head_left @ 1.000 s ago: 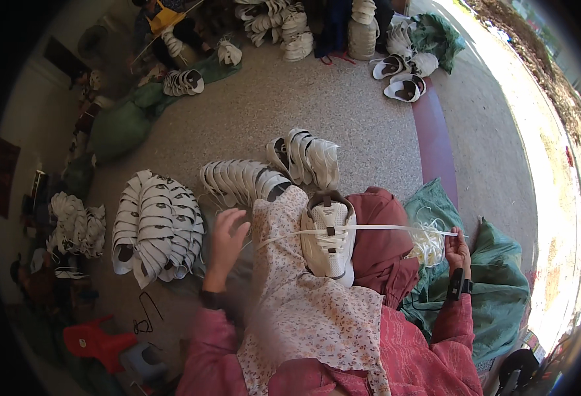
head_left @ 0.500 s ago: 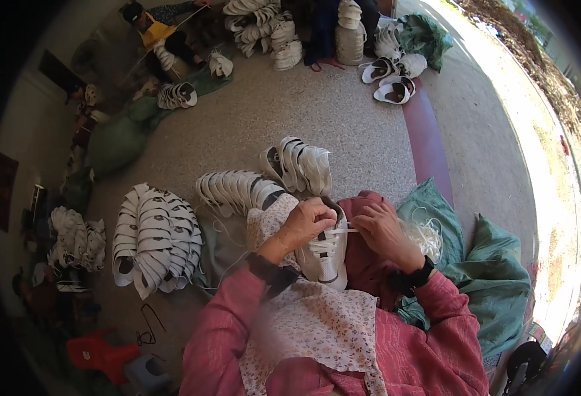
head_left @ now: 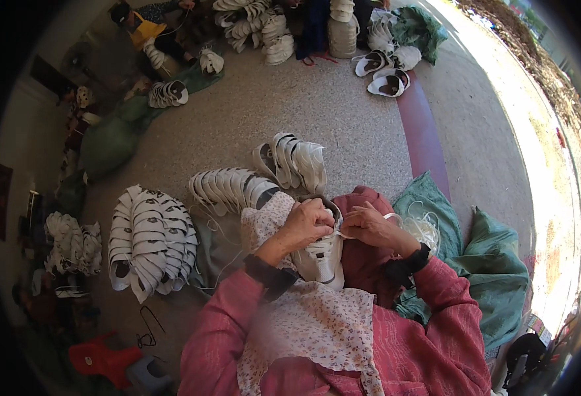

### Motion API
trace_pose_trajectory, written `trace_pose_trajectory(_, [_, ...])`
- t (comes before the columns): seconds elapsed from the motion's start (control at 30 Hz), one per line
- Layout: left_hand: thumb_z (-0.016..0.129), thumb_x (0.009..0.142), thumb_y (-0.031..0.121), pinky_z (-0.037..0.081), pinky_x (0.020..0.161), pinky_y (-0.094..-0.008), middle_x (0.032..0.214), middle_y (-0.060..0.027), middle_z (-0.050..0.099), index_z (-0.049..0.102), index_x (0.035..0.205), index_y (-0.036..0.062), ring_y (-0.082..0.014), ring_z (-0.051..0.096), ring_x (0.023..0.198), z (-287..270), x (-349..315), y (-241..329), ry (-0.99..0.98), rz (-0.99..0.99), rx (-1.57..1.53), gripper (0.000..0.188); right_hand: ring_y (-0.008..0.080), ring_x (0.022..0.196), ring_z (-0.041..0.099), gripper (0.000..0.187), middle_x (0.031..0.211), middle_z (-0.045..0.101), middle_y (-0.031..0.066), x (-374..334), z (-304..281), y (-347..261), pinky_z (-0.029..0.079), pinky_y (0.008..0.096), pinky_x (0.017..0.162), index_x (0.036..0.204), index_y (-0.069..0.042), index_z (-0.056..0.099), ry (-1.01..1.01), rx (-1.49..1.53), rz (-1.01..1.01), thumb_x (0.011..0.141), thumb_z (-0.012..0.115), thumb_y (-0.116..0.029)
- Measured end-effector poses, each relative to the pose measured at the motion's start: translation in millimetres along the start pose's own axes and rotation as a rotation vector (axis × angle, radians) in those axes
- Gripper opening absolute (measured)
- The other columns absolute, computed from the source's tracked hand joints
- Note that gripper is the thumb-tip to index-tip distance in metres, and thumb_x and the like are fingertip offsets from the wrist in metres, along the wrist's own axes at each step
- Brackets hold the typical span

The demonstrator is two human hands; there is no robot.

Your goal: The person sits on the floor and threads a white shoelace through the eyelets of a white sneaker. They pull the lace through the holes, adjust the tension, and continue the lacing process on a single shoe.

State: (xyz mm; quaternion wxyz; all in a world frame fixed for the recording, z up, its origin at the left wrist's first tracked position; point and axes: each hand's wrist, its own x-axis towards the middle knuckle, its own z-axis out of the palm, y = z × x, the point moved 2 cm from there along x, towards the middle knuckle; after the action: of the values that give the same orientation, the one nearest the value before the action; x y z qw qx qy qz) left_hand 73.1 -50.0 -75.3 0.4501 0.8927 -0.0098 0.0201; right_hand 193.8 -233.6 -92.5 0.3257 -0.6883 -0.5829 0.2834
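A white shoe upper (head_left: 321,263) with a dark lining rests on my lap, its toe toward me. My left hand (head_left: 305,224) is closed at the upper's left side near the opening, its fingertips pinched; whether they hold lace or the upper's edge is hard to see. Just right of the opening, my right hand (head_left: 371,226) pinches a white shoelace (head_left: 338,234) that runs to the upper. A loop of lace curves up behind that hand. A bundle of loose white laces (head_left: 424,232) lies beyond my right wrist.
Nested white uppers (head_left: 234,188) lie past my left knee, with another stack (head_left: 292,160) beyond. A large pile of uppers (head_left: 153,241) stands left. Green sacks (head_left: 491,277) lie right. A red stool (head_left: 106,360) is at lower left. Another person (head_left: 147,30) sits far left.
My right hand has come closer to the shoe upper, and the lace stretch between my hands is shorter. The lace now bows out by my right hand. The whole view has shifted slightly.
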Motion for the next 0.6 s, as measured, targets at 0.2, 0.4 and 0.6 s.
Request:
trace_pose_trajectory(0.2, [0.078, 0.073, 0.017, 0.045, 0.079, -0.0369, 0.085, -0.0062, 0.055, 0.075, 0.085, 0.0082, -0.0246, 0.057, 0.087, 1.7, 0.2, 1.2, 0.016, 0.017, 0.053, 0.015, 0.0235, 0.098, 0.061, 0.016, 0.094, 0.068, 0.0024, 4.5, -5.4, -7.8, 0.039, 0.0455, 0.094, 0.094, -0.01, 0.071, 0.003, -0.067, 0.001, 0.091, 0.064, -0.024])
trace_pose_trajectory(0.4, [0.078, 0.073, 0.018, 0.043, 0.079, -0.0378, 0.084, -0.0053, 0.055, 0.075, 0.083, 0.0106, -0.0252, 0.056, 0.087, 3.2, 0.5, -0.9, 0.024, 0.042, 0.078, 0.013, 0.0286, 0.088, 0.065, 0.024, 0.098, 0.061, 0.0099, 15.7, -31.1, -16.7, 0.048, 0.0391, 0.077, 0.099, -0.007, 0.069, 0.099, 0.054, -0.019, 0.078, 0.079, -0.015])
trace_pose_trajectory(0.6, [0.078, 0.073, 0.019, 0.043, 0.079, -0.0376, 0.084, -0.0046, 0.055, 0.075, 0.083, 0.0122, -0.0249, 0.055, 0.087, 3.7, 0.2, 2.1, 0.026, 0.055, 0.123, 0.012, 0.0286, 0.084, 0.066, 0.025, 0.1, 0.06, 0.0102, 24.2, -35.5, -10.1, 0.049, 0.0399, 0.073, 0.093, -0.006, 0.066, -0.003, 0.015, -0.14, 0.076, 0.081, -0.015])
